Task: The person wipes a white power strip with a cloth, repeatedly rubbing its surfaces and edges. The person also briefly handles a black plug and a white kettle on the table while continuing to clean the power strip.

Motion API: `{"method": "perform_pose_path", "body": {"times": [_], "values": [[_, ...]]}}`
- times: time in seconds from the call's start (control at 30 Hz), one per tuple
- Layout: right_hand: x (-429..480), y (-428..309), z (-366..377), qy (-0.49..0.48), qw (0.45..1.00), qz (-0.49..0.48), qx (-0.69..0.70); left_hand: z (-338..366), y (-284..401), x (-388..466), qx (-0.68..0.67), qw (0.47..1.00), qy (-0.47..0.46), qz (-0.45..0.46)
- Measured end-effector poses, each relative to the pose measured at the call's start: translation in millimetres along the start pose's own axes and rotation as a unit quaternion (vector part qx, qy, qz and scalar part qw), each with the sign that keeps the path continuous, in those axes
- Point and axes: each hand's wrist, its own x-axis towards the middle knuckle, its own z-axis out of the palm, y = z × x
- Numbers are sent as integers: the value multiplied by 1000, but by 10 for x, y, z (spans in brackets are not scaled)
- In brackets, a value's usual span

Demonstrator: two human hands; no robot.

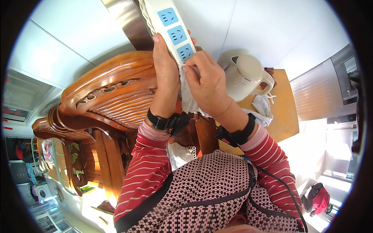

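Observation:
A white power strip [172,29] with blue socket panels is held up in front of me. My left hand [166,59] grips its lower part, thumb along the near edge and fingertips showing on the far side. Pinched between the thumb and bent fingers of my right hand [207,78] is a whitish cloth [188,97]. The cloth touches the strip's lower end, just below the lowest visible socket panel, and hangs down between my wrists. The strip's braided-looking white cord [146,16] runs along its left side.
A cream electric kettle [247,77] stands on a wooden table [284,102] at the right, near another crumpled pale cloth [262,109]. A carved wooden bench [113,87] fills the left. White wall panels [256,26] rise behind. A dark cable [282,180] runs along my right arm.

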Motion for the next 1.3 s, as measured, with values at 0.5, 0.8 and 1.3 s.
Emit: {"method": "perform_pose_path", "body": {"times": [0.5, 0.8, 1.3], "values": [[75, 120, -62, 2, 999, -25, -38, 50, -28, 16, -48, 999, 16, 13], [73, 10, -34, 3, 992, -95, -84, 55, -36, 9, 14, 999, 40, 20], [113, 106, -51, 6, 984, -121, -129, 48, -38, 12, -29, 999, 26, 13]]}}
